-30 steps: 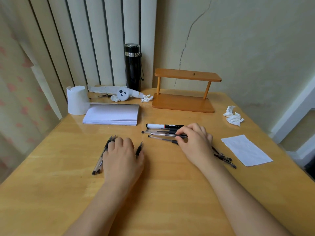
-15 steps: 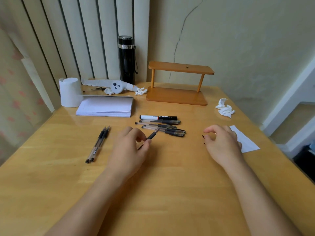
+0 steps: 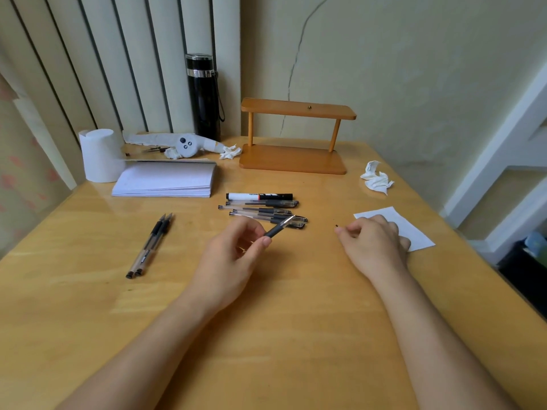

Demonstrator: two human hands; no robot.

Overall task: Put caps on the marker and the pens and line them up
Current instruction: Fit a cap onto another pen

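**Black pen pinched in left hand, bare tip up**

Wooden table under both forearms. Left hand raised just off it, thumb and fingertips pinching the black grip of an uncapped pen, bare tip aimed up and right toward the row. Right hand low, right of the row, fingers curled together around something small and dark, only a speck of it showing at the fingertips; cannot tell what. Partly over a white paper slip.

Row itself: marker at the far edge, white body, black cap at the right end, then several clear pens stacked close and roughly parallel below it, nearest ones touching, dark caps at their right ends. Held pen's tip overlapping the nearest row pen in view; contact not clear.

Well left of the row: two uncapped pens side by side, touching, tips pointing away. Behind and left of the row: paper stack, white roll, black flask. Behind the row: wooden stand. Right of the stand: crumpled tissue.
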